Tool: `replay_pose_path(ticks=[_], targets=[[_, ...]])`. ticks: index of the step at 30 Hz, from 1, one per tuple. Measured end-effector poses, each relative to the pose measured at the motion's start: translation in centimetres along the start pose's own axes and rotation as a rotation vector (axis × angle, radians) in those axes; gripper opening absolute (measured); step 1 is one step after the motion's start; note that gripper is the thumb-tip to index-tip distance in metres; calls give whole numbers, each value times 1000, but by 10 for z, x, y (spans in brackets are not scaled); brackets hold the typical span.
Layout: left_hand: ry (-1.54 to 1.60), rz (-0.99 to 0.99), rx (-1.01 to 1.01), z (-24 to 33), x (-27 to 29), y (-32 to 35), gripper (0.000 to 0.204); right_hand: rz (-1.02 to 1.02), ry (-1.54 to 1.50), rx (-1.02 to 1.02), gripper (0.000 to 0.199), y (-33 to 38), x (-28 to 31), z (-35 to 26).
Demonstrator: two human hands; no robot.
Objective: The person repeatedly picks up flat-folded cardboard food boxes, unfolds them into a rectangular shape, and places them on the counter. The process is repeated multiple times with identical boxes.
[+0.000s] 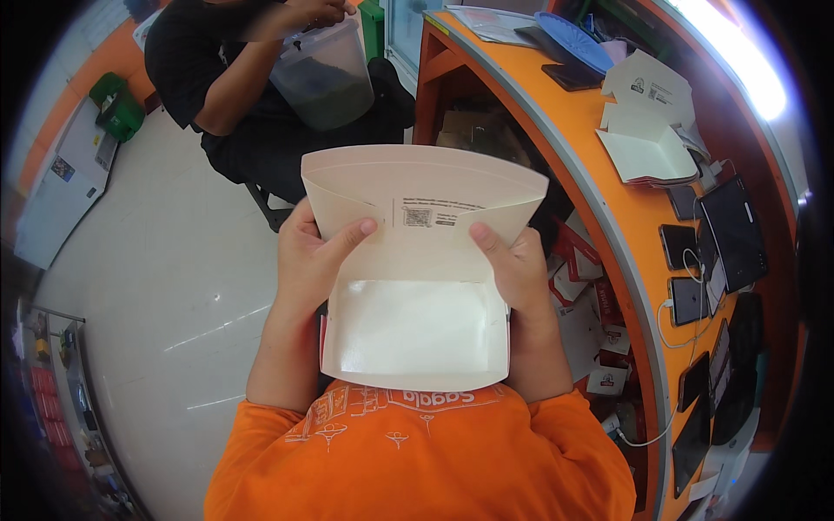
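Note:
An open cardboard food box [413, 326] rests in my lap against my orange shirt, its pale, glossy inside facing up. The raised lid [426, 178] stands up at the far side and carries dark print with a square code. My left hand [317, 247] grips the lid's left side, thumb on the inner face and fingers behind it. On the right side my right hand [512, 260] holds the lid the same way, thumb pressed to the inner face. The fingers behind the cardboard are mostly hidden.
A person in black sits ahead with a clear bucket [326, 78]. An orange counter [608, 182] curves along my right, bearing an open stack of boxes [647, 148], a blue plate [573, 39], phones, tablets and cables. Folded boxes [608, 347] fill the shelf below. A green bin [117, 108] stands far left.

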State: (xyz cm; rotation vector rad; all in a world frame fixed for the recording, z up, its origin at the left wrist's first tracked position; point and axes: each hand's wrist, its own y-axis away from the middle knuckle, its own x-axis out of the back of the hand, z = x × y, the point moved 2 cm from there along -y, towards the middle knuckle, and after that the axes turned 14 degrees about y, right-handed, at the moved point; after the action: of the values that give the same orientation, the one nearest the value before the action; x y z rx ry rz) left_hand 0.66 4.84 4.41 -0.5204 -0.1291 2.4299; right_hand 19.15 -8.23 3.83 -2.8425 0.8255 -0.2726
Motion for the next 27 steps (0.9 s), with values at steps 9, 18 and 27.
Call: replay_pose_path(ticks=[9, 18, 27], targets=[[83, 52, -141, -26, 5, 1, 31, 115, -297, 109, 22, -11, 0, 28], [86, 11, -236, -38, 2, -1, 30, 18, -164, 107, 28, -13, 5, 41], [-534, -174, -38, -109, 25, -3, 37, 46, 516, 40, 42, 4, 29, 84]])
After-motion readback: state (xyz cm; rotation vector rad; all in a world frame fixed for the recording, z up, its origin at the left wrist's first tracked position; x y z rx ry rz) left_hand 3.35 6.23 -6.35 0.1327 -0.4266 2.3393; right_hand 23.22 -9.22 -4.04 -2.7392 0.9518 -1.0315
